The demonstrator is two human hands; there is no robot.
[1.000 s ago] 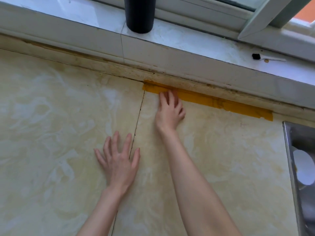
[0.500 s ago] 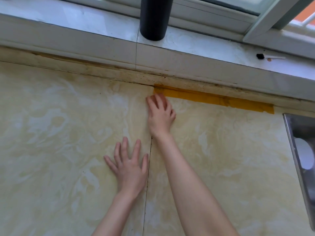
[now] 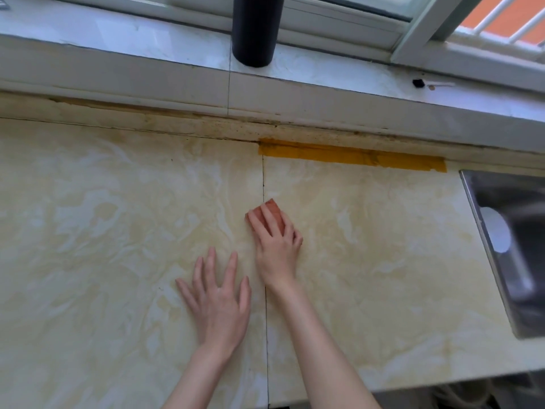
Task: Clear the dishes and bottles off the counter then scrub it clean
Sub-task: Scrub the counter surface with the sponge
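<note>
A cream marbled counter [image 3: 103, 216] fills the view, with a dark seam [image 3: 263, 181] running front to back. My right hand [image 3: 275, 246] lies on a small reddish scrub pad [image 3: 269, 208] just right of the seam; two fingers stretch over the pad while the thumb and outer fingers curl against its sides. Most of the pad is hidden under the fingers. Left of the seam and nearer to me, my left hand [image 3: 219, 299] rests flat on the counter with fingers spread, holding nothing.
A black cylinder [image 3: 255, 31] stands on the white window sill behind the counter. Orange tape [image 3: 354, 156] runs along the grimy back joint. A steel sink [image 3: 513, 284] with a white round object [image 3: 495, 234] inside sits at the right. The counter's front edge shows at the lower right.
My right hand has slid back from the orange tape toward me along the seam, and the reddish pad now shows under its fingers. My left hand has stayed flat on the counter.
</note>
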